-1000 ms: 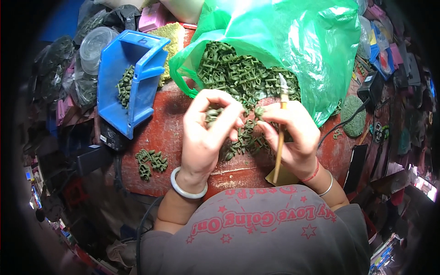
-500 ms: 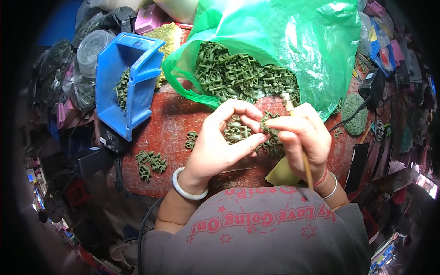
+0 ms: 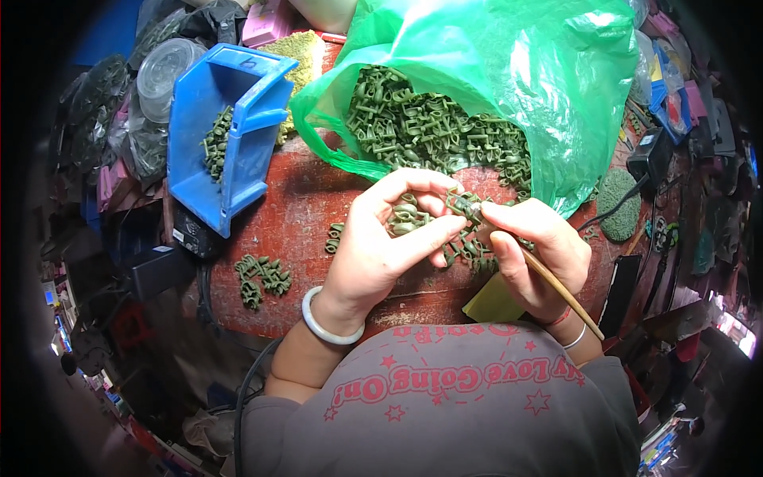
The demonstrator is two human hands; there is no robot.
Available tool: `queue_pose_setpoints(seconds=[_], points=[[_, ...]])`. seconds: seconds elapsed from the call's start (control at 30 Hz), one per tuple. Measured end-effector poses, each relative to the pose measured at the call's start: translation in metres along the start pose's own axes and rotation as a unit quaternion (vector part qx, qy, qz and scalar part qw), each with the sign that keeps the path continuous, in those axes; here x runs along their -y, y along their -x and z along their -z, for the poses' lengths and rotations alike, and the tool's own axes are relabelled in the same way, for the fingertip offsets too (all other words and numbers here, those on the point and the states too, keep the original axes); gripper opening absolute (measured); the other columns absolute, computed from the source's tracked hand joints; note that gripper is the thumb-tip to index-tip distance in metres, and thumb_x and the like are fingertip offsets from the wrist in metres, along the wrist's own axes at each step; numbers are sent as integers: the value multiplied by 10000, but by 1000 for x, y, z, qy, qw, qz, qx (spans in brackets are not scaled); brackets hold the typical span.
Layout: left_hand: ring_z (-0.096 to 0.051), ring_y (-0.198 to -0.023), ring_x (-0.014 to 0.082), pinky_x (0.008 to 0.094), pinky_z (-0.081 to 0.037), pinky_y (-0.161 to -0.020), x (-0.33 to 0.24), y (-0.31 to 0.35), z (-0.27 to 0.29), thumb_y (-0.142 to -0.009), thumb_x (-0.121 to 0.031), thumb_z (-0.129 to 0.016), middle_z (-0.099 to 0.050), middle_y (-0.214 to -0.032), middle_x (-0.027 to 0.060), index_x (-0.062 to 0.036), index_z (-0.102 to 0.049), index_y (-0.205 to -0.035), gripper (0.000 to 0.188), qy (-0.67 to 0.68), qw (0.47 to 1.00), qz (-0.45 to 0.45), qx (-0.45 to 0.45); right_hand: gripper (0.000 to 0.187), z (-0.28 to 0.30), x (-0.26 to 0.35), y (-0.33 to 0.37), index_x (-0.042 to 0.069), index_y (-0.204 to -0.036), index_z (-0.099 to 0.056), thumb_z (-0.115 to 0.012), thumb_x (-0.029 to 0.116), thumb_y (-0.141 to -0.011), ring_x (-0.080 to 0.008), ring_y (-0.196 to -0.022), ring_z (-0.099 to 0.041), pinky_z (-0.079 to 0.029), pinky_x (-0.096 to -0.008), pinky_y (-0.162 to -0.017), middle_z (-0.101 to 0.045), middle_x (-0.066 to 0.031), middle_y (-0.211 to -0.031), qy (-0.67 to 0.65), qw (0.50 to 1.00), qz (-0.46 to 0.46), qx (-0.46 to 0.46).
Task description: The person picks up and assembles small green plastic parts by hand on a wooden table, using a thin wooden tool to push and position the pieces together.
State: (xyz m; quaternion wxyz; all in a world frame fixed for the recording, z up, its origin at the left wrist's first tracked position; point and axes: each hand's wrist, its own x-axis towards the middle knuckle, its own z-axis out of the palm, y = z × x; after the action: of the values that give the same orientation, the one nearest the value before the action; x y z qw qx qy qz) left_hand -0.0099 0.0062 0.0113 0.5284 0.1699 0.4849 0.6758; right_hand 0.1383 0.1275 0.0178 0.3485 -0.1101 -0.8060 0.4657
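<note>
Over the middle of the red worktop, my left hand (image 3: 381, 246) is closed in a pinch on a small dark-green ring-shaped piece (image 3: 467, 205). More of these pieces show behind its fingers; whether they lie in the palm or on the table I cannot tell. My right hand (image 3: 550, 250) grips a thin brush (image 3: 563, 292) by its wooden handle, which slants down to the right. The brush's tip is mostly hidden by my fingers, close to the pinched piece. Loose green pieces (image 3: 475, 253) lie below and between my hands.
A green plastic bag (image 3: 584, 87) full of similar pieces lies open at the back. On the left stands a tilted blue bin (image 3: 191, 171) with some pieces inside. Small piles (image 3: 262, 280) rest on the red worktop (image 3: 302, 222). A yellowish pad (image 3: 494, 300) lies under my right wrist.
My right hand has turned the brush: its tip came down from near the bag to the pinched piece, and its handle swung out to the right. My left hand keeps its pinch.
</note>
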Motion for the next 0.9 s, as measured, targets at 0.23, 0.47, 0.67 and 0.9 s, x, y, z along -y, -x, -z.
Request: queue_pose_setpoints(seconds=[0.23, 0.47, 0.67, 0.9], points=[[-614, -718, 103, 208, -514, -566, -1, 0, -1, -857, 48, -665, -605, -945, 65, 8, -590, -1124, 280, -43, 999, -6, -1, 217, 4, 1, 0, -43, -1044, -696, -693, -20, -828, -201, -618, -618, -491, -294, -572, -679, -114, -798, -21, 999, -30, 27], [-662, -965, 299, 330, -608, -642, -6, -6, 9, -923, -151, -630, -595, -1129, 194, -23, -395, -1258, 428, 137, 989, -48, 16, 192, 5, -14, -5, 9, -1071, -643, -649, 5, -879, -237, -694, -636, -525, -319, -630, -665, -122, -841, 181, 982, -45, 36], [-686, -858, 276, 290, -591, -559, 8, -7, 23, -948, -237, -642, -606, -961, 131, -27, -502, -1088, 289, 322, 944, 0, 69, 292, 0, -12, -4, 14, -1010, -609, -738, 89, -759, -305, -833, -563, -486, -397, -733, -554, -125, -865, 333, 929, -2, 161], [-680, -735, 228, 254, -548, -506, -1, -11, 19, -965, -219, -588, -642, -959, 163, -31, -478, -1135, 277, 338, 932, 79, 104, 376, 7, -2, -11, 31, -1087, -638, -774, 27, -737, -281, -807, -626, -516, -348, -726, -666, -123, -957, 125, 988, -28, 83]])
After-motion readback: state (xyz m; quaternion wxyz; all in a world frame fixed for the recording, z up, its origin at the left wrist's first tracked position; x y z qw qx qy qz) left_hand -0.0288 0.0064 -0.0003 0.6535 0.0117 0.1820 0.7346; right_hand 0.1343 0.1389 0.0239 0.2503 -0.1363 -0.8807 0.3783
